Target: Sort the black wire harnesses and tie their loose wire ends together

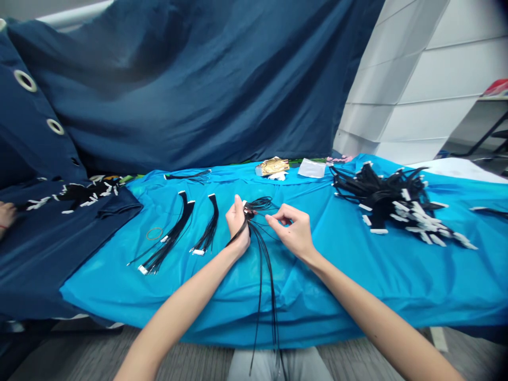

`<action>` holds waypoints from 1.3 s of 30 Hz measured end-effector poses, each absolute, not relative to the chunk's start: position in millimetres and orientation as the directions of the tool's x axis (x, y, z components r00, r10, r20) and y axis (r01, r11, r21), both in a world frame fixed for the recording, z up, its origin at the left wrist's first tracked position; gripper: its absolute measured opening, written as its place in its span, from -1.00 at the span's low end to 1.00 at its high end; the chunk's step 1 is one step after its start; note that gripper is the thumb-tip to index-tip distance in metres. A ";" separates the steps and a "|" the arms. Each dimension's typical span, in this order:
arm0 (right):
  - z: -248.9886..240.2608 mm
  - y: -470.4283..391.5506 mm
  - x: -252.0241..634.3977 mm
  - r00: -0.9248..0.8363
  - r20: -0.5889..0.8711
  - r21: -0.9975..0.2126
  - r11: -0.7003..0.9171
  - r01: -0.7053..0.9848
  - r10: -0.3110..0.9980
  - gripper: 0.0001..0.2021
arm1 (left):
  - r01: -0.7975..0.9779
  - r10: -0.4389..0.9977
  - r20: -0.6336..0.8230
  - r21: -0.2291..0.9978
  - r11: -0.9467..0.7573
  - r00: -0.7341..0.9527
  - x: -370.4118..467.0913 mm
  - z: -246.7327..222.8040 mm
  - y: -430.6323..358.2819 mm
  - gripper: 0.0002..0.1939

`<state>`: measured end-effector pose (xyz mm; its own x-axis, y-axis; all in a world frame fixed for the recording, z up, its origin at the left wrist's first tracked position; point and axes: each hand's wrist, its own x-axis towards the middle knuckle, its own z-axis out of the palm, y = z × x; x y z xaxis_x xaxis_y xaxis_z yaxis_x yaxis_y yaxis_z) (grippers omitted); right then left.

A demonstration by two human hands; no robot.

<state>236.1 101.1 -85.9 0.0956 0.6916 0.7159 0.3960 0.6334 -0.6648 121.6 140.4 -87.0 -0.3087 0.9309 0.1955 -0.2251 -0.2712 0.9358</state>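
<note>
Occlusion: the lower ends of the held wire bundle (262, 248) run off the bottom edge of the frame, between the forearms; its white connectors are mostly covered by the fingers. At the far left edge a third hand (6, 217), another person's, is cut off at the wrist. The heap's wire count cannot be made out.

Left hand (237, 228): clenched around the wire bundle near its upper end, thumb up, just above the middle of the bench (357, 264). Thin black strands loop above the fist and hang down over the bench's front edge.

Right hand (291, 228): thumb and forefinger pinching one strand just right of the left hand; other fingers curled loosely.

Materials: bench covered in glossy bright blue plastic sheet, creased. Dark navy cloth (178, 90) with metal eyelets draped behind and over the left end; two eyelets seen clearly.

Counts: two finished bundles (180, 233) lying left of the hands, slim, black, white plugs at the ends; one more small bundle (190, 176) further back. One tan rubber band (154, 233) beside them. One large loose heap of wires (397, 203) at right. One gold foil wrapper (272, 166) and one clear bag (312, 168) at the back.
</note>
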 end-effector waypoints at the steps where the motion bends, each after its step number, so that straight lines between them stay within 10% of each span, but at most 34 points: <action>1: -86.0 101.4 236.2 0.100 0.708 -0.675 0.628 0.387 0.699 -0.74 | -0.221 0.929 0.203 0.935 -0.278 -0.310 121.6 -86.7 140.4 -0.54; 39: -84.2 102.3 235.8 0.140 0.588 -0.802 0.551 0.231 0.797 -0.75 | -0.233 0.909 0.323 0.893 -0.385 -0.264 121.8 -92.5 140.8 -0.57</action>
